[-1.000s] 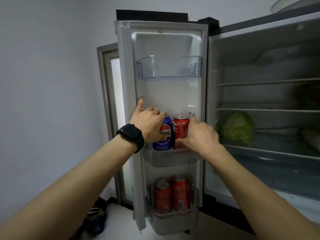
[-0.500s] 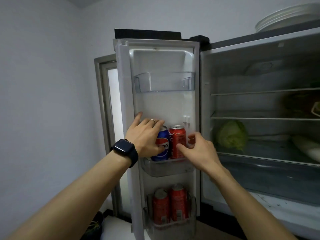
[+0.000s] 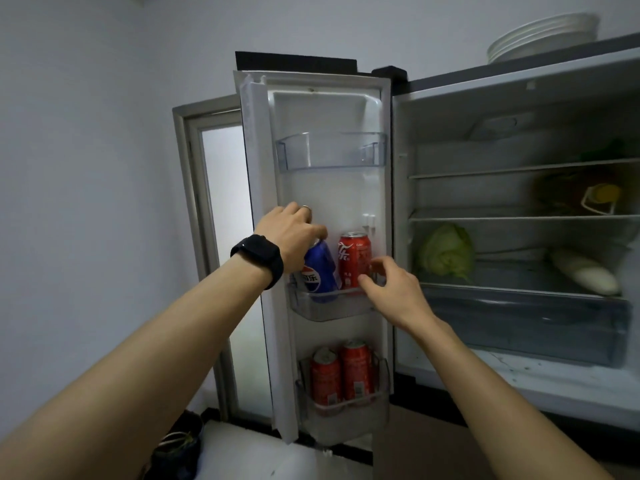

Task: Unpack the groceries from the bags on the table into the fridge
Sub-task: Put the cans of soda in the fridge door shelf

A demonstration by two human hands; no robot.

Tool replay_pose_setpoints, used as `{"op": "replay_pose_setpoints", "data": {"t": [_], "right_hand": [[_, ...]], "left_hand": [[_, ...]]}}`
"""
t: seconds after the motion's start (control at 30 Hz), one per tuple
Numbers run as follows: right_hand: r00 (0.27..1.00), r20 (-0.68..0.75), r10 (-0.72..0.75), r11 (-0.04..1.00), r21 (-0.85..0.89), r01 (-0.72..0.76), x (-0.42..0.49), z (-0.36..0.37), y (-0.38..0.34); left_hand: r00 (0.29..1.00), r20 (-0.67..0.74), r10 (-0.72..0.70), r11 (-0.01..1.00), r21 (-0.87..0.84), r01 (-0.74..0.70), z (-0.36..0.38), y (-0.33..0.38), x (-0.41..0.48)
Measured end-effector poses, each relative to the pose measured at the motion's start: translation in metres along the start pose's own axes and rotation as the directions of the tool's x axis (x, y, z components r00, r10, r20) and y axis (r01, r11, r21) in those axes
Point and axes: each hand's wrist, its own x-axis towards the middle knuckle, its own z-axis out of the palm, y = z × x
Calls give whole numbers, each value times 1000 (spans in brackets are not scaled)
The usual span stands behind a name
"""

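The fridge door [image 3: 259, 202] stands open with three clear bins. In the middle bin [image 3: 332, 306] a blue Pepsi can [image 3: 318, 268] leans to the left, and my left hand [image 3: 294, 233] grips its top from above. A red cola can [image 3: 353, 261] stands upright beside it. My right hand [image 3: 388, 289] hovers just right of the red can with fingers loosely spread, holding nothing. Two more red cans [image 3: 343, 374] sit in the bottom bin. The top bin [image 3: 332, 150] holds nothing.
Inside the fridge, a green cabbage [image 3: 446, 252] and a white radish [image 3: 585, 275] lie on the lower shelf, and a yellowish package [image 3: 599, 199] sits on the shelf above. White plates [image 3: 543, 36] are stacked on top of the fridge. A dark bag [image 3: 176, 448] lies on the floor.
My left hand has shifted onto the top of the Pepsi can, which now tilts. My right hand has let go of the red can and drawn back to the right.
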Motion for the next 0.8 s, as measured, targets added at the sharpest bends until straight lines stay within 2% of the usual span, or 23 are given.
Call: {"op": "replay_pose_setpoints", "data": {"t": [0.07, 0.17, 0.33, 0.63, 0.8], "right_hand": [[999, 36, 18, 999, -41, -17, 2, -3, -3], [996, 72, 42, 993, -109, -34, 12, -9, -6], [1000, -5, 5, 932, -363, -7, 30, -4, -6], [998, -32, 54, 865, -497, -62, 49, 2, -12], [999, -28, 32, 903, -427, -41, 48, 9, -5]], "left_hand": [[999, 27, -23, 999, 33, 22, 1, 0, 1], [996, 30, -85, 996, -30, 86, 8, 9, 3], [993, -16, -116, 992, -57, 115, 21, 14, 2], [990, 19, -142, 975, -168, 143, 28, 13, -1], [988, -10, -152, 977, -154, 148, 21, 20, -1]]}}
